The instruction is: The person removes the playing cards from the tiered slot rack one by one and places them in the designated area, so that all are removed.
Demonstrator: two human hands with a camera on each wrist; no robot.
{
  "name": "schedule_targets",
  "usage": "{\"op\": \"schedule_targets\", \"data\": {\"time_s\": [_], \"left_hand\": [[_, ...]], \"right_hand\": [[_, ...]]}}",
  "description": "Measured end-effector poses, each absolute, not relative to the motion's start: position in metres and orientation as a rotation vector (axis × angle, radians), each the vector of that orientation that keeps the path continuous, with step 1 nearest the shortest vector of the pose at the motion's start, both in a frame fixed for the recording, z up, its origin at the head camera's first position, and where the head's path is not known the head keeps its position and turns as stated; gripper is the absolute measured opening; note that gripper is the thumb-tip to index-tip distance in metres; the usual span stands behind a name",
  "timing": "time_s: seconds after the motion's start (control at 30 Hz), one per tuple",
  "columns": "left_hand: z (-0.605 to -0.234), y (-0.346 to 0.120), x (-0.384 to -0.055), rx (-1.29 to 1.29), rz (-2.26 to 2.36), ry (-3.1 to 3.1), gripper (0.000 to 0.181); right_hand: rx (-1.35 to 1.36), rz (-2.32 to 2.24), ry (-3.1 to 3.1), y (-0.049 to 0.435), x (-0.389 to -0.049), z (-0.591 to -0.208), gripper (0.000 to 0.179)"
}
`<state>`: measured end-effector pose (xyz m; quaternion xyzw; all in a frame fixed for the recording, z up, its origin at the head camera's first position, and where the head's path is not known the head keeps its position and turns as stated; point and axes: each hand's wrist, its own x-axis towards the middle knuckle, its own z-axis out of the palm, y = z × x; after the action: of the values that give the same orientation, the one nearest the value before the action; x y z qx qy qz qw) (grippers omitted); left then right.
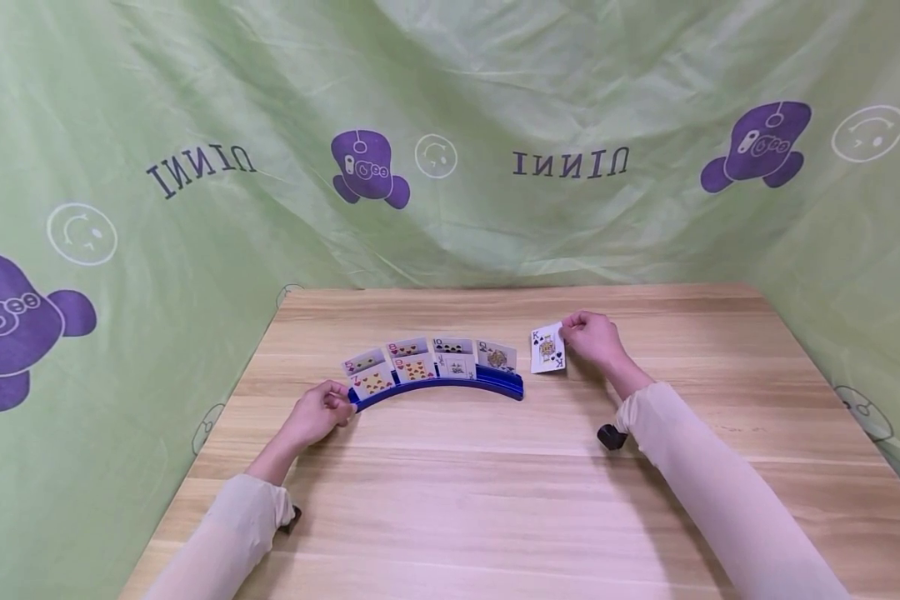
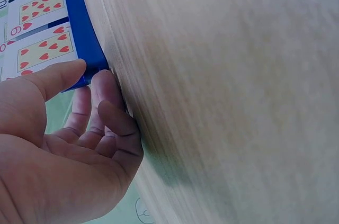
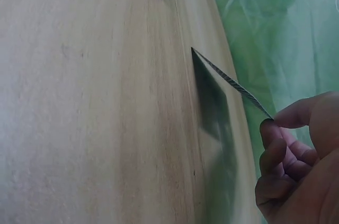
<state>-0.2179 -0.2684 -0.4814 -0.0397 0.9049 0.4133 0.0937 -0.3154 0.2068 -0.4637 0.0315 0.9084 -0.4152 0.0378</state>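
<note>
- The left hand (image 1: 318,414) pinches the near end of a curved blue card holder (image 1: 501,382), thumb against one side and a finger against the other.
- Just beside that grip stands a seven of hearts (image 1: 373,382); a nine of hearts (image 1: 416,367) is the next front-row card beyond it.
- A queen (image 1: 497,357) stands toward the holder's far end from the left grip.
- The right hand (image 1: 596,340) grasps a king of spades (image 1: 547,348) by one edge, between thumb and finger.
- The king slants leftward from this grip, apart from the holder.
- Beneath both grips lies a wooden table (image 1: 450,492).
</note>
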Motion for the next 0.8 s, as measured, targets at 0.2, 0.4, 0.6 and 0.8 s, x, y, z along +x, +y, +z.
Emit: {"op": "schedule_targets", "data": {"time_s": [0.2,0.4,0.6,0.8], "left_hand": [[-0.483,-0.269,-0.219,-0.101,1.221,2.695,0.029],[-0.482,-0.269,-0.218,-0.114,1.227,2.686,0.029],[-0.483,-0.270,-0.219,-0.116,1.211,2.690,0.029],[-0.482,-0.269,-0.218,-0.122,1.206,2.685,0.028]], "right_hand": [[0.117,-1.191,2.762,0.212,-0.318,-0.467,0.030],[0.122,-1.126,2.775,0.216,-0.320,-0.471,0.029],[0.125,-1.095,2.781,0.218,-0.320,-0.472,0.029],[0.100,-1.083,2.795,0.220,-0.320,-0.473,0.027]]}}
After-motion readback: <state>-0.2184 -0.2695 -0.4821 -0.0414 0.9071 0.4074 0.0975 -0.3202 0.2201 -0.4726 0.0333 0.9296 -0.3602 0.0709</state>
